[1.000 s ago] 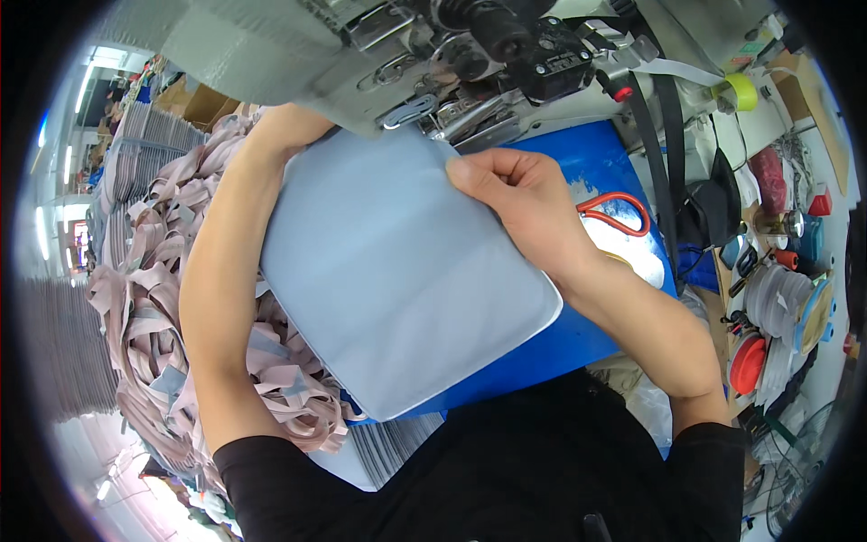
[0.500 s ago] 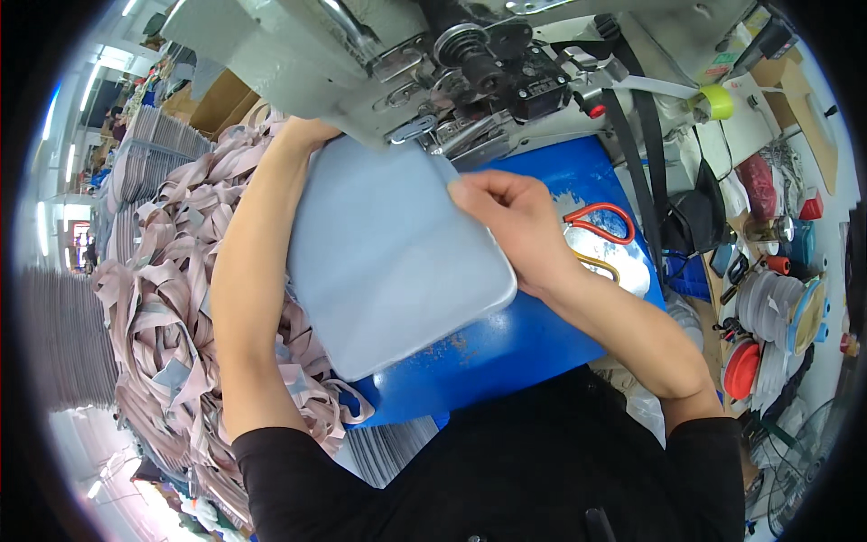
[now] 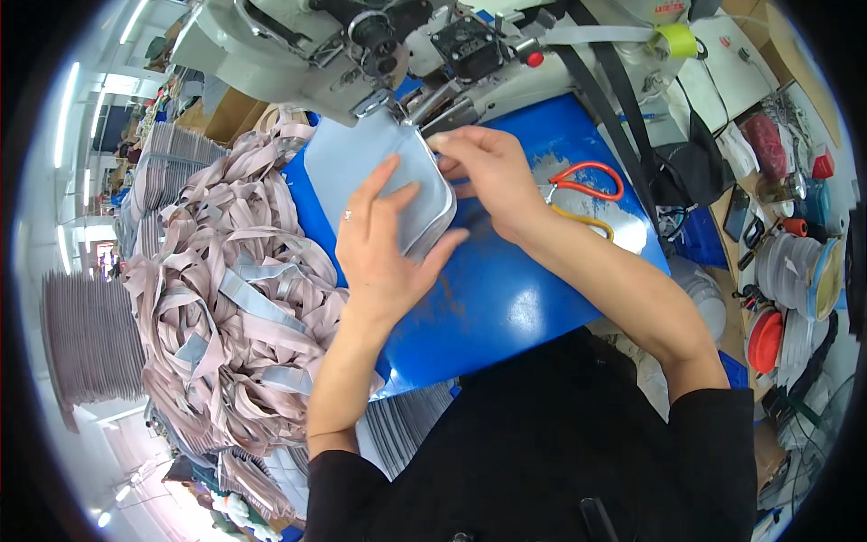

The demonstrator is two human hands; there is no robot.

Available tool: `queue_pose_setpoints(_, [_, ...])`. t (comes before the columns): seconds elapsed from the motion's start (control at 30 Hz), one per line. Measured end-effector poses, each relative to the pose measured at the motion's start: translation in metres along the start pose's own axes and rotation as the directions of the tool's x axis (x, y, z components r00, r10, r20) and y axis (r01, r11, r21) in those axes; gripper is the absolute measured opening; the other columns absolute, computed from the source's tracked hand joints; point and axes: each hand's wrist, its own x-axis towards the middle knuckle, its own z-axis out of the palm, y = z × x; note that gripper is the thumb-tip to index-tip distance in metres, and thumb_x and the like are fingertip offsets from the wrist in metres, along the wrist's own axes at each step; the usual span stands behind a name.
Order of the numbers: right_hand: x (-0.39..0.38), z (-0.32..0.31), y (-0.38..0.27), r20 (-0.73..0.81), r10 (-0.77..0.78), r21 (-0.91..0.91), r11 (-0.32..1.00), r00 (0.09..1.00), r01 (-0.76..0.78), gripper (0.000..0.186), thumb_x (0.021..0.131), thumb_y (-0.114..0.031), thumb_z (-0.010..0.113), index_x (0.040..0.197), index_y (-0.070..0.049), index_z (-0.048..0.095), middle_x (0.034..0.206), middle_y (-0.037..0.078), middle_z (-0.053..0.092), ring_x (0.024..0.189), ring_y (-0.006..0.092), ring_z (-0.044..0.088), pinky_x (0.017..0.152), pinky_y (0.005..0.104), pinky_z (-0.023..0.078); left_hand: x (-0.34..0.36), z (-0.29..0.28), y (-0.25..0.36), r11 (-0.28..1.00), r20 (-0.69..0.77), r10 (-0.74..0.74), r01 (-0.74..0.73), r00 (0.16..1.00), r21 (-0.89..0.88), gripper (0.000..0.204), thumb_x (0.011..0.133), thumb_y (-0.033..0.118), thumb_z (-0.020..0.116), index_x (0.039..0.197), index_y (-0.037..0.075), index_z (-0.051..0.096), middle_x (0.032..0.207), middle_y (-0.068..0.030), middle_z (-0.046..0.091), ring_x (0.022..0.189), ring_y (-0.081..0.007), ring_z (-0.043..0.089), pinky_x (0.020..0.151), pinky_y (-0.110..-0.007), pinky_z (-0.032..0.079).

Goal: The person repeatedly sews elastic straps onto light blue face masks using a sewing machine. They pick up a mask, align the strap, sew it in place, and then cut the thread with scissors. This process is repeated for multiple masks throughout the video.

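Observation:
A light blue-grey panel with rounded corners and pale edging lies under the head of a grey industrial sewing machine, its upper corner at the presser foot. My left hand rests on the panel's lower part with fingers spread apart. My right hand pinches the panel's right edge just below the foot, thumb and fingers closed on it. Scissors with red and yellow handles lie to the right of my right hand on the blue work surface.
Tangled pinkish-grey straps are heaped at the left, beside stacked grey pieces. Black straps hang at the machine's right. Spools, a red disc and small tools crowd the far right.
My left hand has left the upper left side and now lies spread on the panel's lower part. The panel has shifted upward and turned, with my right hand still at its edge.

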Motion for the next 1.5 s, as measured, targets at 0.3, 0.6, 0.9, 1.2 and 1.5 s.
queue_pose_setpoints(0.3, [-0.014,0.002,0.023,0.061,-0.342,-0.573,0.757,0.938,0.313,0.031,0.079,-0.019,0.081,0.097,0.001,0.067,0.084,0.007,0.065,0.072,0.0160,0.062,0.067,0.0338,0.052,0.006,-0.001,-0.007,0.995,-0.135,0.090,-0.084,0.987,0.045,0.024,0.076,-0.003,0.082,0.096,0.003,0.071,0.114,-0.0134,0.077,0.094,-0.0290,0.075,0.081,-0.036,0.059])
queue_pose_setpoints(0.6, [-0.025,-0.010,0.028,0.070,-0.134,-0.098,0.985,0.989,0.140,0.016,0.095,-0.013,0.075,0.100,0.002,0.077,0.082,0.003,0.072,0.070,0.0067,0.066,0.057,0.0239,0.056,0.012,0.011,-0.014,0.934,0.029,0.341,-0.343,0.939,0.100,0.018,0.075,-0.001,0.078,0.090,0.005,0.070,0.103,-0.0041,0.077,0.091,-0.0224,0.074,0.070,-0.034,0.057])
queue_pose_setpoints(0.9, [0.009,0.012,0.020,-0.008,-0.027,-0.001,1.000,1.000,0.027,0.014,0.093,-0.011,0.076,0.100,0.002,0.076,0.086,0.003,0.072,0.075,0.0079,0.066,0.062,0.0241,0.054,0.044,0.004,-0.039,0.934,0.157,0.303,-0.326,0.940,0.148,0.016,0.079,0.002,0.073,0.094,0.007,0.070,0.107,-0.0015,0.077,0.097,-0.0211,0.072,0.069,-0.036,0.051])
queue_pose_setpoints(1.2, [0.025,0.028,0.026,-0.114,-0.098,0.055,0.993,0.989,0.105,0.025,0.087,-0.014,0.084,0.100,0.006,0.078,0.090,0.007,0.075,0.078,0.0108,0.065,0.071,0.0254,0.050,-0.021,0.016,-0.010,0.996,-0.029,0.060,-0.062,0.998,-0.059,0.027,0.088,-0.003,0.073,0.115,-0.001,0.070,0.125,-0.0202,0.072,0.112,-0.0374,0.071,0.093,-0.042,0.057])
queue_pose_setpoints(1.5, [0.021,0.022,0.016,-0.135,-0.099,-0.207,0.976,0.986,0.070,0.024,0.088,-0.025,0.083,0.103,-0.007,0.078,0.078,-0.005,0.062,0.069,0.0042,0.053,0.056,0.0221,0.032,0.013,-0.010,-0.100,0.783,0.635,-0.373,0.596,0.677,-0.177,0.038,0.101,0.032,0.068,0.125,0.002,0.069,0.100,-0.0134,0.074,0.069,-0.0193,0.062,0.061,-0.037,0.050])
